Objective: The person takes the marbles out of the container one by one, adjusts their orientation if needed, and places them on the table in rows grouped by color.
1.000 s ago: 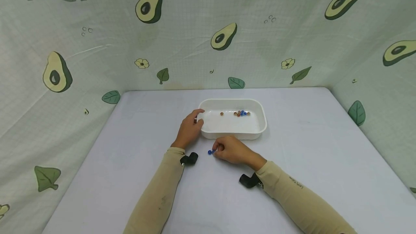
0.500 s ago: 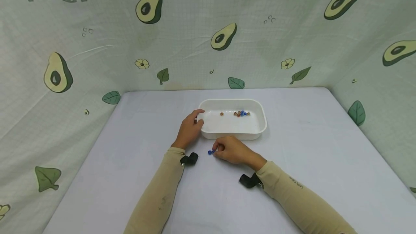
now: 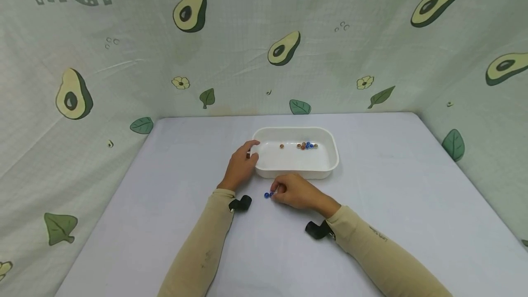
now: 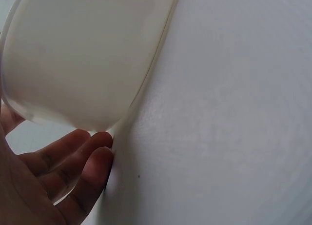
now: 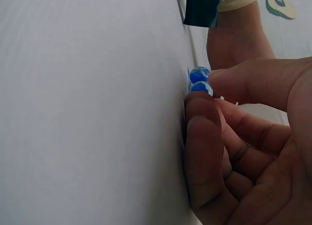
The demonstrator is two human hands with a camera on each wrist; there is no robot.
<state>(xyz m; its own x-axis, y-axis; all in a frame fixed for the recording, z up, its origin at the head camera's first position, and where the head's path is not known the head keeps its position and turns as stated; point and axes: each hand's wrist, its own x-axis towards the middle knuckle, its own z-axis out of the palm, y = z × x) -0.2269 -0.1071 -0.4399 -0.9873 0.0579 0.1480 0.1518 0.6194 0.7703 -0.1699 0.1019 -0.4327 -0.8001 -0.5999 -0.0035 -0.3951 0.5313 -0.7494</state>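
A white plastic tray (image 3: 297,174) stands at the middle of the table, with several brown and blue marbles (image 3: 307,145) lying in it. My left hand (image 3: 241,164) holds the tray's left end, its fingertips at the rim. In the left wrist view the curled fingers (image 4: 95,171) lie against the tray's end wall (image 4: 87,59). Just in front of the tray, my right hand (image 3: 294,191) is low on the tablecloth. Its thumb and fingertips pinch a blue marble (image 5: 201,88). Touching it on the far side is another blue marble (image 5: 199,74), at the thumb tip.
A white cloth (image 3: 371,173) covers the table. Behind and beside it hangs a pale green curtain (image 3: 231,49) printed with avocados. Black wrist cameras (image 3: 317,229) stick out below both sleeves.
The head view has tilted slightly. A little more of the marble by my right fingertips shows now; both hands keep nearly the same place.
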